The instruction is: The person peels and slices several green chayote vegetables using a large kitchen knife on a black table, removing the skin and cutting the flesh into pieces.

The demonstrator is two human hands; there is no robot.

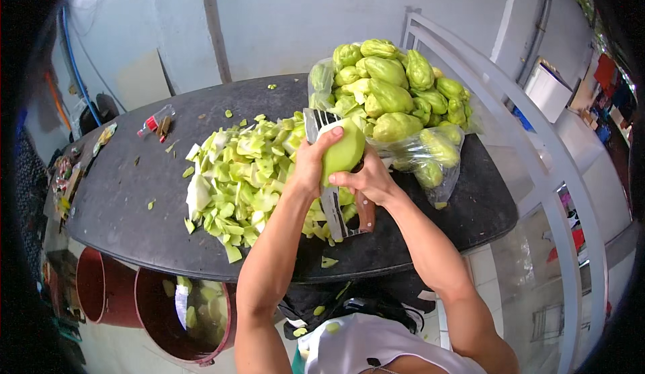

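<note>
A smooth, pale green peeled chayote (344, 149) is gripped by my left hand (313, 162), its thumb along the upper side. My right hand (371, 178) is closed at the lower right, with its thumb pressed on the fruit's lower end. A dark handle shows at its fingers, and a broad slotted knife blade (313, 127) sticks out behind the chayote. Below my hands is a second knife with a riveted wooden handle (365, 214) and wide blade. A heap of green peelings and cut pieces (245, 172) spreads to the left, partly behind my forearm.
Whole chayotes (390, 95) are piled in a clear plastic bag (447, 184) at the table's back right. A small plastic bottle (156, 120) lies on the black table (127, 186) at left. Red tubs (144, 307) stand below, one holding liquid and pieces. A grey railing (531, 122) runs along the right.
</note>
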